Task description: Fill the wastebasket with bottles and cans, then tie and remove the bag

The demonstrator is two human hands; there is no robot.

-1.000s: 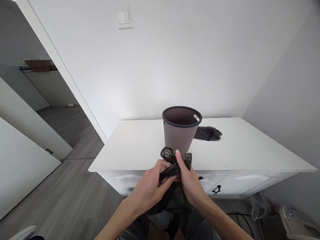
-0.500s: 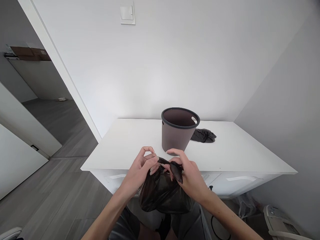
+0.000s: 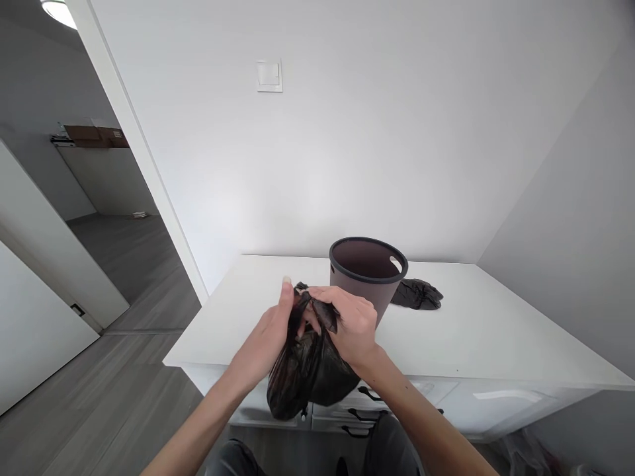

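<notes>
A black plastic bag (image 3: 317, 377) hangs from both hands over the front edge of the white cabinet top. My left hand (image 3: 268, 334) grips the bag's gathered top, its thumb pointing up. On the other side of the opening, my right hand (image 3: 350, 320) is closed round the bag's rim. Some of the fingers are hidden inside the plastic. Just behind the hands stands an upright mauve bin (image 3: 364, 289) with a dark rim and a handle hole. Right of the bin lies a crumpled black bag (image 3: 417, 295).
The white cabinet top (image 3: 486, 324) meets the wall behind, with drawers and black handles (image 3: 370, 394) below its front edge. A light switch (image 3: 269, 75) is on the wall. An open doorway is at the left. Clear plastic (image 3: 526, 453) lies low at the right.
The view has tilted up. Both hands have drawn closer together and tightened on the bag's top, and the bag hangs narrower. My left thumb now points up.
</notes>
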